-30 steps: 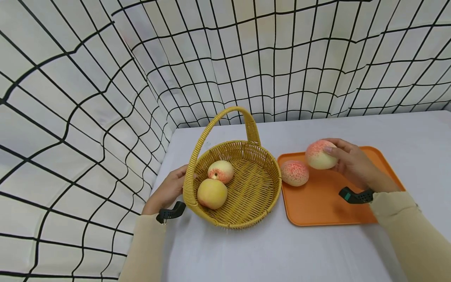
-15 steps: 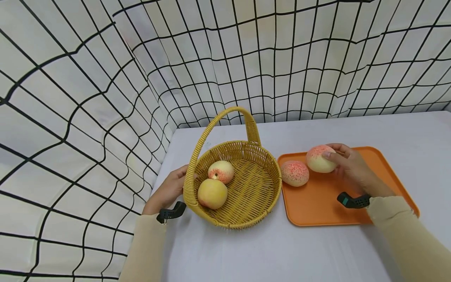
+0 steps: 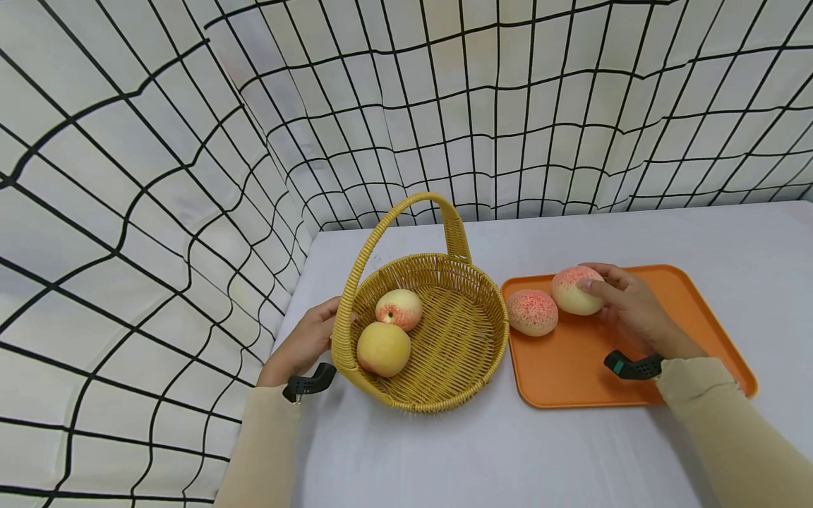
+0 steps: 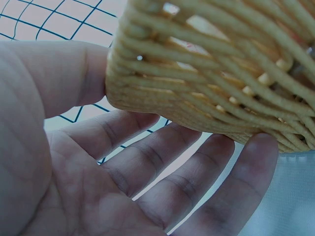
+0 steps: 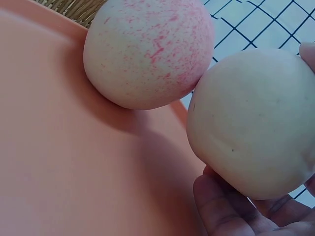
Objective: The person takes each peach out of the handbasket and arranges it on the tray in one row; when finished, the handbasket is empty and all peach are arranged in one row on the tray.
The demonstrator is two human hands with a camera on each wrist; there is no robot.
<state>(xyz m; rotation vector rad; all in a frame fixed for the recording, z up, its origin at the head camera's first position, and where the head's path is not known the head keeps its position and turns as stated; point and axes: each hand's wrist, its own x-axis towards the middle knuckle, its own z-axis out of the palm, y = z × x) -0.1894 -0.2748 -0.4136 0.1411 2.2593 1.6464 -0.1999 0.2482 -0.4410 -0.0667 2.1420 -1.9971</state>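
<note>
In the head view my right hand [image 3: 629, 307] holds a pink-and-cream peach [image 3: 574, 291] at the back of an orange tray [image 3: 591, 367], thumb on the near side. The right wrist view shows this peach [image 5: 253, 123] against a pink-speckled peach [image 5: 147, 51], with fingers [image 5: 221, 206] below it. I cannot tell whether the held one touches the tray. My left hand [image 3: 305, 342] rests against the left side of a yellow wicker basket [image 3: 457, 346]; in the left wrist view, its fairly straight fingers [image 4: 182, 182] and thumb touch the weave. Some fingertips are hidden.
Inside the basket, on its left, lie a pale peach [image 3: 399, 308] and a yellow round fruit [image 3: 383, 349]. A tall arched handle [image 3: 356, 289] rises over it. The tray stands close to its right side. White walls with black netting [image 3: 495, 106] border the white table [image 3: 444, 458].
My right hand has come down and slightly nearer with the peach, which now sits lower, close beside the speckled one. My left hand and the basket have stayed put.
</note>
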